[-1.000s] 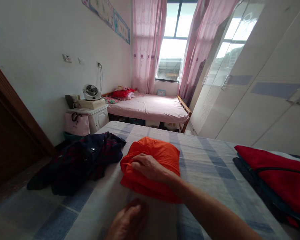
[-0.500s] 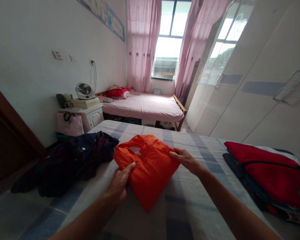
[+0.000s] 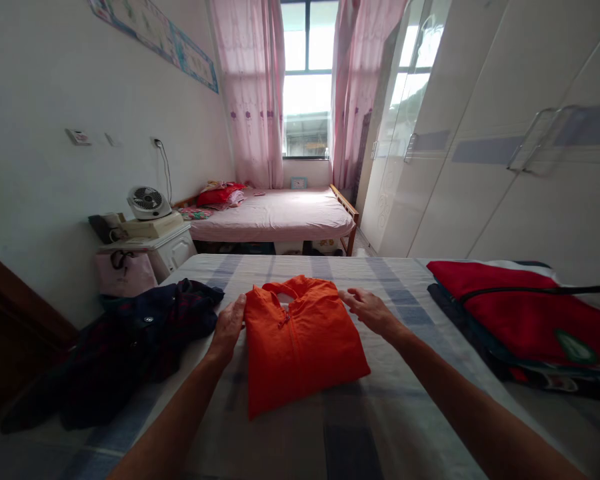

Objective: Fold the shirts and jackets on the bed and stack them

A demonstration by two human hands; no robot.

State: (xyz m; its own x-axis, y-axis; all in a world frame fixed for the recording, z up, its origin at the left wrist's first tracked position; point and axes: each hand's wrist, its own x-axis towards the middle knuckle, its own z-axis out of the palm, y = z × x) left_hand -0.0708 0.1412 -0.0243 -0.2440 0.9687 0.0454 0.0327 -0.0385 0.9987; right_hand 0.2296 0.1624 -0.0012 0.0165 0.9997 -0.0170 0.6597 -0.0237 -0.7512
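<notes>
An orange zip-front jacket (image 3: pixel 305 340), folded into a flat block, lies on the striped bed sheet with its collar toward the far side and its zip facing up. My left hand (image 3: pixel 229 328) rests along the jacket's left edge, fingers stretched out and touching the fabric at the shoulder. At the opposite shoulder, my right hand (image 3: pixel 370 311) has its fingers extended and apart, with the fingertips beside the fabric edge. No cloth shows gripped in it.
A rumpled dark plaid garment (image 3: pixel 150 340) lies to the left. Folded clothes with a red piece (image 3: pixel 520 307) on top are stacked at the right. Beyond the near bed stand a pink-sheeted bed (image 3: pixel 280 213), a white cabinet (image 3: pixel 175 250) bearing a fan (image 3: pixel 149 202), and a wardrobe (image 3: pixel 430 193).
The jacket, held tilted in both hands before, now lies flatter and turned squarer to me. My right hand has let go of its edge. The view has shifted right.
</notes>
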